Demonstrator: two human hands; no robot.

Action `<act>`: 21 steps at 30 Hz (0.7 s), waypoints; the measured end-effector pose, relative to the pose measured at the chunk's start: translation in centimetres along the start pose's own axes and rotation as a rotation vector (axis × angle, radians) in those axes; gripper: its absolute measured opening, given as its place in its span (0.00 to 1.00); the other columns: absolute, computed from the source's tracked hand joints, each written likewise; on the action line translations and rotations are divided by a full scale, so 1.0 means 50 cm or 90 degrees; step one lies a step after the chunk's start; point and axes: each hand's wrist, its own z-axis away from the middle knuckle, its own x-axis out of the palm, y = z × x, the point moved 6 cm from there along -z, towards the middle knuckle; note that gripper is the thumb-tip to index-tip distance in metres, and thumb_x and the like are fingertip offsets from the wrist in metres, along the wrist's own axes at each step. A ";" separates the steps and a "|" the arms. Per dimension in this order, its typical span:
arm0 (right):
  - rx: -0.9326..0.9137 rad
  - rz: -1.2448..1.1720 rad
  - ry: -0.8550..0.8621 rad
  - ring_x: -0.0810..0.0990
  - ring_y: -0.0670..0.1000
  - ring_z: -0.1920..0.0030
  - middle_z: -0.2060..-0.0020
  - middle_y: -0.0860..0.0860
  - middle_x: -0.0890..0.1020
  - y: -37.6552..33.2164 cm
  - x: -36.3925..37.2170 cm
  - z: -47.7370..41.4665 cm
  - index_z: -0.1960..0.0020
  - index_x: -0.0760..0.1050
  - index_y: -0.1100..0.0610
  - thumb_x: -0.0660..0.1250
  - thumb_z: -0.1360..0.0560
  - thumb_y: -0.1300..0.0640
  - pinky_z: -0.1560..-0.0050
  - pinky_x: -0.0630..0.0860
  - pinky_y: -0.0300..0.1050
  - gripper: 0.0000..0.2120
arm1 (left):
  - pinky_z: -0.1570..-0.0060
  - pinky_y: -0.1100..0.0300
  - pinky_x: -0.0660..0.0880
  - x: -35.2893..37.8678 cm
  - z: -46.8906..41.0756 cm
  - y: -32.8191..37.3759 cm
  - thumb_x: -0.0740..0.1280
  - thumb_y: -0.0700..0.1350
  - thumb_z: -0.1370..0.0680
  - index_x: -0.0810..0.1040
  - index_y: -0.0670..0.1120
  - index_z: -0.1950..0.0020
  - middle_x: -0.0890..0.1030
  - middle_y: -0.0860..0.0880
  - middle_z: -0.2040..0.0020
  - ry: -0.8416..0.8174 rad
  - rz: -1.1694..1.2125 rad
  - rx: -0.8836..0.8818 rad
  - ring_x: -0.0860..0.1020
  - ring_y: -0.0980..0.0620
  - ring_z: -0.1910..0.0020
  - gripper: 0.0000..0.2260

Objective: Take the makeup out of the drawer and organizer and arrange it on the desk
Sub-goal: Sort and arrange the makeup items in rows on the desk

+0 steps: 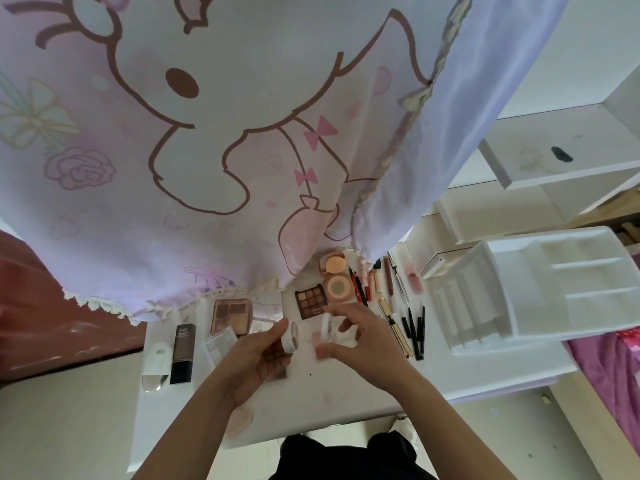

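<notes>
Left hand [263, 355] pinches small round jar [289, 339], tipped sideways, over mid-desk [346, 393]. Right hand [360, 341] curls round white piece [328, 324] just right of it; lid or pot, too blurred. Bare desk lies directly beneath both.

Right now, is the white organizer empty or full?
Empty: every visible compartment of the white organizer shows only bare white plastic, no makeup inside.

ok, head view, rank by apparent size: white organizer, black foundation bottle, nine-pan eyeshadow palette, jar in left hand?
1. white organizer, by far.
2. black foundation bottle and nine-pan eyeshadow palette: too alike to rank.
3. jar, partly hidden by the left hand.
</notes>
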 end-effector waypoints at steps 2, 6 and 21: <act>0.023 -0.021 0.052 0.78 0.40 0.50 0.47 0.38 0.77 0.031 -0.019 0.005 0.39 0.75 0.41 0.80 0.34 0.50 0.53 0.75 0.33 0.26 | 0.39 0.47 0.75 -0.016 -0.012 -0.020 0.74 0.49 0.29 0.83 0.36 0.44 0.82 0.36 0.44 -0.002 -0.004 -0.008 0.79 0.43 0.47 0.20; 0.121 -0.056 0.078 0.79 0.37 0.51 0.46 0.42 0.79 0.118 -0.026 0.022 0.36 0.74 0.47 0.79 0.33 0.55 0.53 0.76 0.31 0.28 | 0.46 0.55 0.80 -0.018 -0.029 -0.067 0.76 0.42 0.31 0.81 0.34 0.43 0.81 0.34 0.42 -0.001 0.006 -0.017 0.81 0.45 0.50 0.20; 0.325 0.160 0.003 0.79 0.47 0.47 0.40 0.48 0.76 0.340 0.054 0.075 0.29 0.71 0.49 0.75 0.30 0.48 0.41 0.75 0.42 0.31 | 0.56 0.72 0.72 0.045 -0.108 -0.228 0.80 0.43 0.34 0.79 0.52 0.46 0.82 0.55 0.51 0.127 -0.474 0.063 0.79 0.60 0.53 0.19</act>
